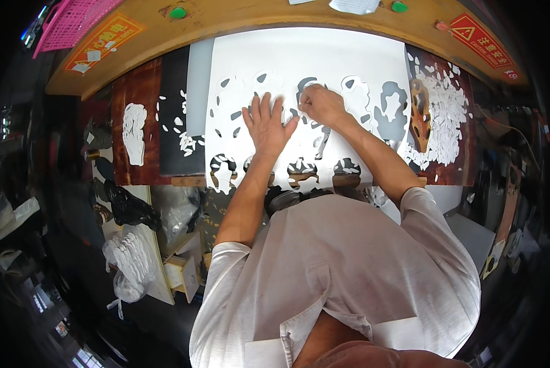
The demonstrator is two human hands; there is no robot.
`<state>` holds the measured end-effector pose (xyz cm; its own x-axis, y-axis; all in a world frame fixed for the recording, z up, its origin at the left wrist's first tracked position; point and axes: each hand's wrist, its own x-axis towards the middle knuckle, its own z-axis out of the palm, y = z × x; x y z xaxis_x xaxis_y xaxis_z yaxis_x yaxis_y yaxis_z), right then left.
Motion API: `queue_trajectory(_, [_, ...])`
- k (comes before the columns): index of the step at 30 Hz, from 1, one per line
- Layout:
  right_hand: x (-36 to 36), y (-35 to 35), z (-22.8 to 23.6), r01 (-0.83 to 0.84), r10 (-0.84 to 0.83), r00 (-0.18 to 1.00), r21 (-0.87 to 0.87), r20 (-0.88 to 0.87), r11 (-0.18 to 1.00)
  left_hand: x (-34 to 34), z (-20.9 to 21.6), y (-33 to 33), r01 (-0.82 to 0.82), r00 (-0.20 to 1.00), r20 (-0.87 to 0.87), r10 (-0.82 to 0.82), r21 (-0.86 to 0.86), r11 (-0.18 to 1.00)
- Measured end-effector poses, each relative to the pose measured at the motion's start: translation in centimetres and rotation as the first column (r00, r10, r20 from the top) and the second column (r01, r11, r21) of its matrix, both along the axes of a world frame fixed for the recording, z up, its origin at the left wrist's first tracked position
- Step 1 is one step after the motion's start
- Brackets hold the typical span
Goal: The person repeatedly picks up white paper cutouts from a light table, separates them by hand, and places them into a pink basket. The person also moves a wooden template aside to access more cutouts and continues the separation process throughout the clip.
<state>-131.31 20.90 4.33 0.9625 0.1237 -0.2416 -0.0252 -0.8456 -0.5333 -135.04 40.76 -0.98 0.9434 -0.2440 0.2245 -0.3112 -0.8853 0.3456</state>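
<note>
- The white sheet (pixel 312 55) lies flat on the work table (pixel 137 76), in front of the person, reaching from the near edge of the table back toward the yellow beam (pixel 250 24). Its side edges run away from the person; which of its dimensions is longer is hard to judge through the bent view.
- Rows of holes cross it. The larger ones at its right side run lengthwise away from the person, among them a grey-looking opening with a ragged white piece (pixel 391 108) inside.
- The left hand (pixel 267 127) lies palm down on the sheet, fingers spread and pointing away from the person, thumb out to the right. It grasps nothing.
- The right hand (pixel 324 105) is partly closed, fingers bent and drawn toward the thumb, pointing left at a hole in the middle of the sheet. Whether a scrap is pinched there cannot be told.
- To the right, a brown shaped form (pixel 420 116) stretches near to far, narrow end toward the person, beside a heap of white scraps (pixel 446 116).
- To the left, a stack of white cut pieces (pixel 134 135) points the same way, narrow end nearest the person.
</note>
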Motion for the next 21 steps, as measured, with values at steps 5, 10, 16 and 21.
queue_trajectory(5, [-1.1,-0.2,-2.1,-0.108,0.105,0.972,0.003,0.210,0.994,0.3,0.3,-0.2,0.032,0.999,-0.003,-0.032,0.051,0.998])
queue_trajectory(10, [-3.9,-1.1,-2.3,-0.314,0.245,0.759,0.010,0.603,0.949,1.9,1.3,-0.5,0.283,0.958,-0.117,-0.262,0.222,0.933])
queue_trajectory(16, [-8.4,-7.0,1.3,-0.461,0.588,0.796,0.485,-0.143,0.743,2.3,2.5,-0.8,0.276,0.946,-0.231,-0.230,0.196,0.941])
queue_trajectory(21, [-3.8,-11.2,0.8,-0.026,0.014,0.993,0.100,0.115,0.995,1.9,2.2,-1.0,0.259,0.960,-0.155,-0.232,0.184,0.948])
